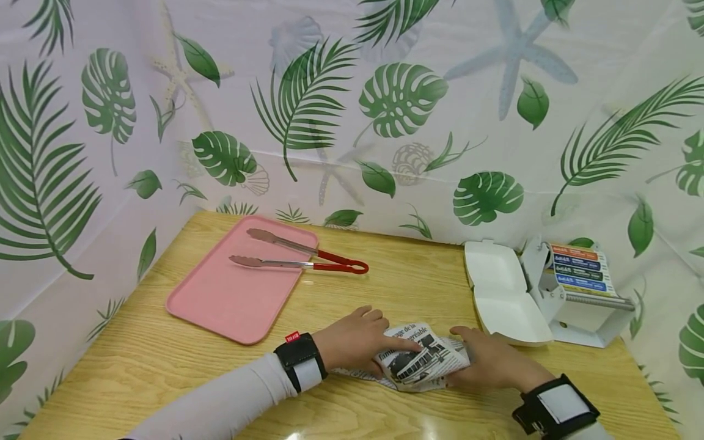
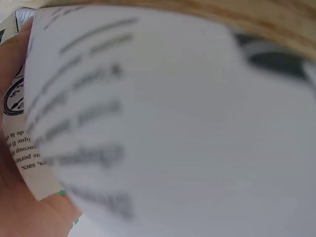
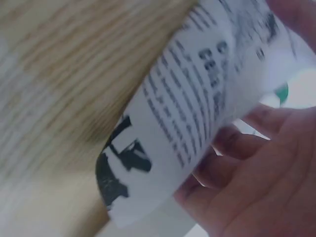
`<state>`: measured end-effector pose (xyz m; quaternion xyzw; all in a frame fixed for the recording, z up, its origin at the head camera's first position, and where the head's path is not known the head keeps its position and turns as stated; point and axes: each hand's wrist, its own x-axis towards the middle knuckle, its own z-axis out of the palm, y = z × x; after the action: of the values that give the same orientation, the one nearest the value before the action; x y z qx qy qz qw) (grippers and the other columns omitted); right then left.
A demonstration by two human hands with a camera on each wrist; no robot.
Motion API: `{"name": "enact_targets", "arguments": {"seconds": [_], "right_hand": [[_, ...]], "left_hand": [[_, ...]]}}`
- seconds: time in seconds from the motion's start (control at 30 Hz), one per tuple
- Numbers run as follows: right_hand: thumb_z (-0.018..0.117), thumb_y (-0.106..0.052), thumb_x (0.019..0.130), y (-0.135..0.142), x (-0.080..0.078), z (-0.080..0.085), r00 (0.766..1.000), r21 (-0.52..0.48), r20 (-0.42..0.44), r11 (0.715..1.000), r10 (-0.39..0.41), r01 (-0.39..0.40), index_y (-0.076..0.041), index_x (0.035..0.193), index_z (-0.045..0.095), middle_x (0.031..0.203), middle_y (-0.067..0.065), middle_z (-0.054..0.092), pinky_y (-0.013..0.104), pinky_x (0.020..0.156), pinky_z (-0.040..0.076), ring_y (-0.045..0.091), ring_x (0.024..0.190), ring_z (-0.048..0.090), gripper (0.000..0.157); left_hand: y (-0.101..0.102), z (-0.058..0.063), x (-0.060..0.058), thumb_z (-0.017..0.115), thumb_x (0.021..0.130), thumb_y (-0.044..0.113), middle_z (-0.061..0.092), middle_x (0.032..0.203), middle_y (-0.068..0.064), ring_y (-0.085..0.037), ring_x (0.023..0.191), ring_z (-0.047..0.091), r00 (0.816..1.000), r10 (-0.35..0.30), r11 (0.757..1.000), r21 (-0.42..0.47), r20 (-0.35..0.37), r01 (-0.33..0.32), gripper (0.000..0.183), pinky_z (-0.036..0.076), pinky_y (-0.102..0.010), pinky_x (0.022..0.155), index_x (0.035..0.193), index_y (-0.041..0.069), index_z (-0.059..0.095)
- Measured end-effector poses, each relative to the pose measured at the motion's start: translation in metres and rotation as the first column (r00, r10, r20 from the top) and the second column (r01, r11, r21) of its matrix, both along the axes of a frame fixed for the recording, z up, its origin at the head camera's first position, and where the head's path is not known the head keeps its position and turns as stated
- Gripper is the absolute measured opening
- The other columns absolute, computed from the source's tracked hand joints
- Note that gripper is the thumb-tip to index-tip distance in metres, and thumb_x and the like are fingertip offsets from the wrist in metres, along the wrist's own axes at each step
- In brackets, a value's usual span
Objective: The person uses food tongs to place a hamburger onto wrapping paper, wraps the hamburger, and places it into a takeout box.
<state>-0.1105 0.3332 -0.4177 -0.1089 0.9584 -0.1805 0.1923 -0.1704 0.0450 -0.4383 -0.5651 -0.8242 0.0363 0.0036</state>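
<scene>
A sheet of newsprint-patterned wrapping paper (image 1: 415, 360) lies folded into a bundle near the table's front; what is inside it, if anything, is hidden. From the left, my left hand (image 1: 352, 342) holds the bundle, index finger stretched across its top and thumb low at its side. A loose flap of the paper (image 2: 163, 123) fills most of the left wrist view, blurred. My right hand (image 1: 486, 363) grips the bundle's right end, thumb above. In the right wrist view, bent fingers (image 3: 237, 163) lie along the edge of the printed paper.
A pink tray (image 1: 220, 305) stands at the left, with red-handled metal tongs (image 1: 341, 264) lying partly across it. At the right sit an open white clamshell box (image 1: 495, 269) and a white stand (image 1: 594, 324) bearing a roll with coloured stripes. A leaf-patterned cloth (image 1: 330, 201) borders the table.
</scene>
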Motion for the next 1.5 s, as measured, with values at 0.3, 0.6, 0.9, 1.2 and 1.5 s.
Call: {"name": "enact_targets", "arguments": {"seconds": [0.3,0.6,0.9,1.2,1.5], "right_hand": [[0.045,-0.057,0.105,0.029,-0.004,0.009,0.935,-0.150,0.289,0.955,-0.207,0.257,0.008,0.151,0.039,0.143,0.036,0.049,0.064,0.105,0.042,0.055,0.133,0.045,0.080],[0.055,-0.038,0.105,0.033,-0.005,0.007,0.925,-0.108,0.287,0.951,-0.249,0.289,-0.002,0.112,0.066,0.110,0.012,0.060,0.040,0.082,0.044,0.028,0.100,0.055,0.038],[0.058,-0.026,0.103,0.040,-0.002,0.007,0.911,-0.071,0.298,0.945,-0.285,0.319,-0.005,0.111,0.062,0.108,0.010,0.058,0.036,0.078,0.041,0.026,0.098,0.052,0.022],[0.060,-0.019,0.102,0.042,0.000,0.013,0.908,-0.151,0.312,0.929,-0.279,0.337,-0.003,0.109,0.060,0.098,0.006,0.054,0.035,0.075,0.037,0.023,0.092,0.049,0.017],[0.052,-0.015,0.105,0.017,0.001,0.038,0.913,-0.245,0.263,0.894,-0.312,0.376,-0.002,0.109,0.063,0.098,0.006,0.057,0.034,0.073,0.037,0.021,0.090,0.050,0.018]], "left_hand": [[0.000,0.001,0.001,0.073,0.086,0.059,0.054,0.144,0.001,-0.020,0.133,0.049,1.000,-0.009,1.000,0.017,0.013,0.009,0.085,0.040,-0.045,0.115,0.158,0.049,0.029],[0.002,0.006,-0.003,0.074,0.089,0.056,0.061,0.126,0.006,-0.016,0.121,0.055,0.994,-0.009,1.000,-0.024,0.106,0.012,0.084,0.041,-0.040,0.113,0.158,0.050,0.027],[0.003,0.007,-0.004,0.073,0.090,0.053,0.063,0.122,0.004,-0.016,0.119,0.056,0.986,0.015,1.000,-0.020,0.168,-0.011,0.079,0.040,-0.041,0.114,0.156,0.051,0.030],[0.003,0.005,-0.003,0.066,0.088,0.068,0.063,0.119,0.003,-0.014,0.114,0.055,0.982,0.019,1.000,0.005,0.186,-0.020,0.077,0.041,-0.040,0.112,0.156,0.052,0.032],[0.004,0.002,-0.002,0.063,0.087,0.072,0.063,0.119,0.003,-0.015,0.114,0.056,0.992,0.037,0.999,-0.007,0.123,-0.037,0.078,0.042,-0.039,0.111,0.156,0.053,0.031]]}}
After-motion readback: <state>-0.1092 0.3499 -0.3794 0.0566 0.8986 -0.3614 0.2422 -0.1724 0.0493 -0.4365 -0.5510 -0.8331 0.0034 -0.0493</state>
